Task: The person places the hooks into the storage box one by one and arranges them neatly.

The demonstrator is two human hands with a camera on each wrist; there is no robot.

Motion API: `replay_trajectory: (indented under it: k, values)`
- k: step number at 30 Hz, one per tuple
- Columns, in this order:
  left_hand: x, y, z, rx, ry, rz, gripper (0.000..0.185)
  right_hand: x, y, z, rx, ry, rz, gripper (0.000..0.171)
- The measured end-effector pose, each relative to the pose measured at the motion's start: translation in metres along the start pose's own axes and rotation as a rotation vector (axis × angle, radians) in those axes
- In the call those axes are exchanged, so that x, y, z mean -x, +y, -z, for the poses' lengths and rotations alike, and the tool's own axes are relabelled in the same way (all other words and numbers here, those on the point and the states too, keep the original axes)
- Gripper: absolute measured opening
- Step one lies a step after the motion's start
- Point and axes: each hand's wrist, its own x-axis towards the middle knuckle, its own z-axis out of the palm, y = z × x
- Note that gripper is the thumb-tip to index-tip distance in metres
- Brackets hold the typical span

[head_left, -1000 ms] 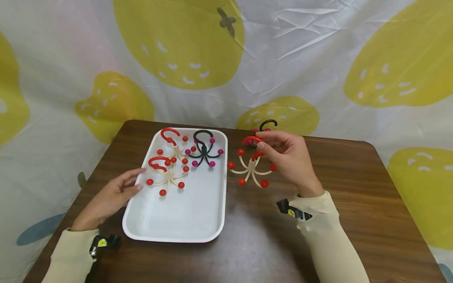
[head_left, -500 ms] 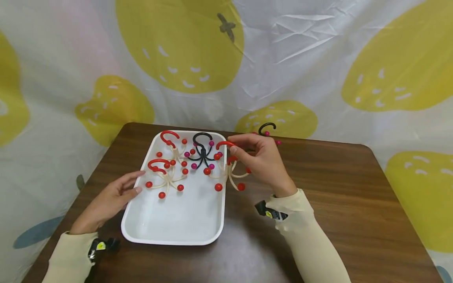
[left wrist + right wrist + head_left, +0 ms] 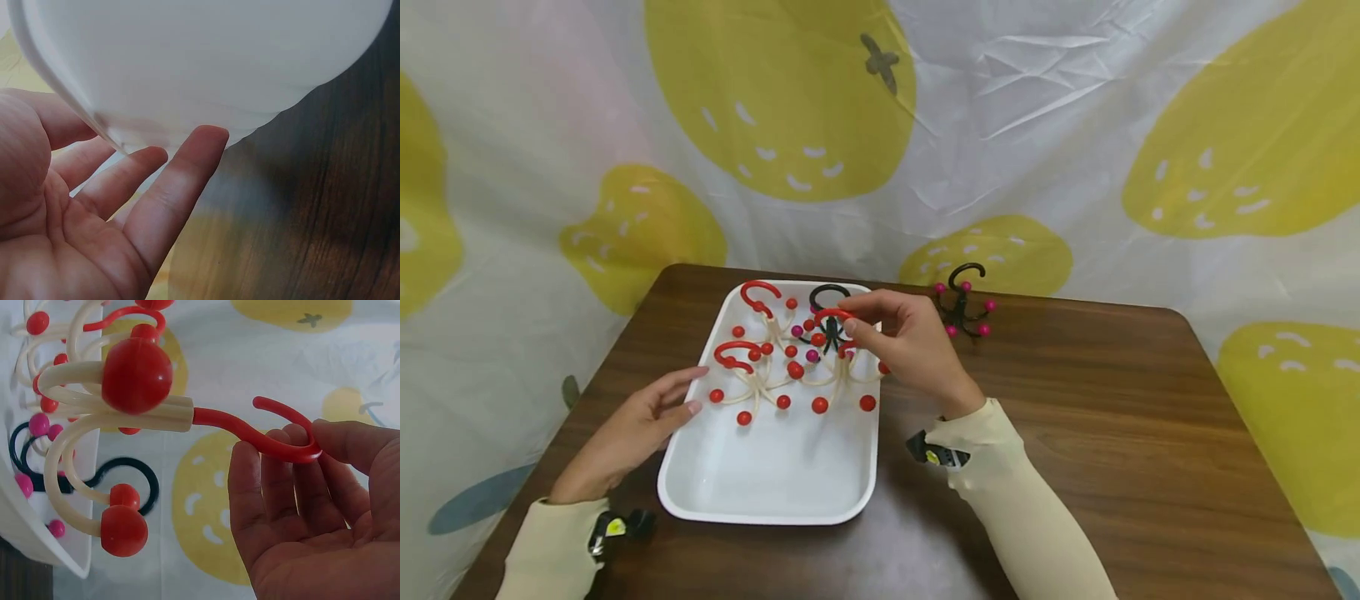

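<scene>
My right hand [image 3: 917,350] pinches a claw massager [image 3: 169,415] by its red hook-shaped handle, thumb on one side and fingertips on the other. Its cream prongs end in red balls and hang over the right part of the white tray [image 3: 775,475]. Inside the tray, a cream-and-red massager [image 3: 756,382] lies at the left, a second cream-and-red massager [image 3: 772,329] behind it. A black massager [image 3: 829,327] with magenta balls is partly covered by the held one. My left hand [image 3: 632,429] touches the tray's left rim with loosely extended fingers.
Another black massager [image 3: 961,310] with magenta balls stands on the wooden table [image 3: 1075,433] at the back edge, right of the tray. Close behind the table hangs a light curtain [image 3: 1045,142] with yellow fruit prints.
My right hand has carried the cream-and-red massager leftward from above the table to over the tray, uncovering the black massager at the back. The left hand stays at the tray's rim.
</scene>
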Motion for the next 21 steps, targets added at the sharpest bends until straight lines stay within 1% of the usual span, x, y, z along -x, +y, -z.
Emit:
replay_trajectory:
  k: [6,9,14,21]
  values:
    - [-0.001,0.001,0.000,-0.009,-0.003,-0.007,0.063,-0.006,0.008,-0.014,0.026,-0.020,0.011,0.019]
    - [0.000,0.001,0.000,-0.011,-0.001,0.002,0.063,-0.007,0.011,-0.019,0.041,-0.025,0.003,0.018]
    - [0.000,0.001,-0.001,-0.011,-0.002,0.006,0.063,-0.005,0.017,-0.023,0.040,-0.052,-0.017,0.019]
    - [0.002,0.002,-0.001,-0.014,0.003,0.006,0.063,-0.002,0.027,-0.026,0.090,-0.070,-0.043,0.020]
